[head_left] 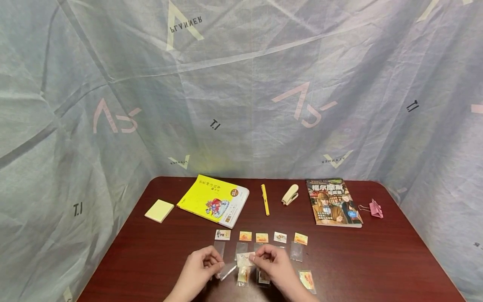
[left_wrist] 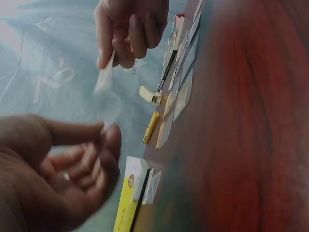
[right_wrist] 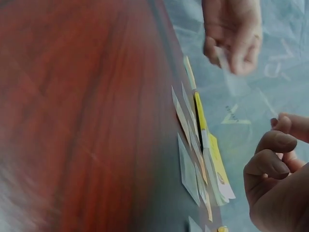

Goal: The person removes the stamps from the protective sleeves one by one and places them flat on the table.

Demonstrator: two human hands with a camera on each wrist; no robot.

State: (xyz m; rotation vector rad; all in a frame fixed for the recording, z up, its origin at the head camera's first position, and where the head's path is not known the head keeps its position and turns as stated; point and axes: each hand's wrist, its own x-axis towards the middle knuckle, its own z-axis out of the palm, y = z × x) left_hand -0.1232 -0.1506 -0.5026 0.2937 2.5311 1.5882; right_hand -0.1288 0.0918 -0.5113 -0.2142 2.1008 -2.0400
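Note:
Above the front of the table, my left hand point(head_left: 203, 266) pinches a small clear plastic sleeve point(head_left: 228, 273) between thumb and forefinger. My right hand point(head_left: 274, 264) holds a pale stamp point(head_left: 246, 259) by its edge, also pinched; its printed picture cannot be made out. In the left wrist view the stamp point(left_wrist: 104, 79) hangs from the right fingers, apart from the left fingertips. The sleeve point(right_wrist: 234, 82) shows as a faint sheet in the right wrist view. Below the hands lie sleeves with stamps inside, one sleeve point(head_left: 243, 274) by the left hand and another point(head_left: 307, 280) farther right.
Behind the hands runs a row of several stamps point(head_left: 245, 236), with clear sleeves point(head_left: 297, 251) in front. Farther back are sticky notes point(head_left: 159, 210), a yellow book point(head_left: 213, 201), a yellow pen point(head_left: 265, 200), a stapler point(head_left: 290, 195), a magazine point(head_left: 333, 203) and a pink binder clip point(head_left: 375, 209).

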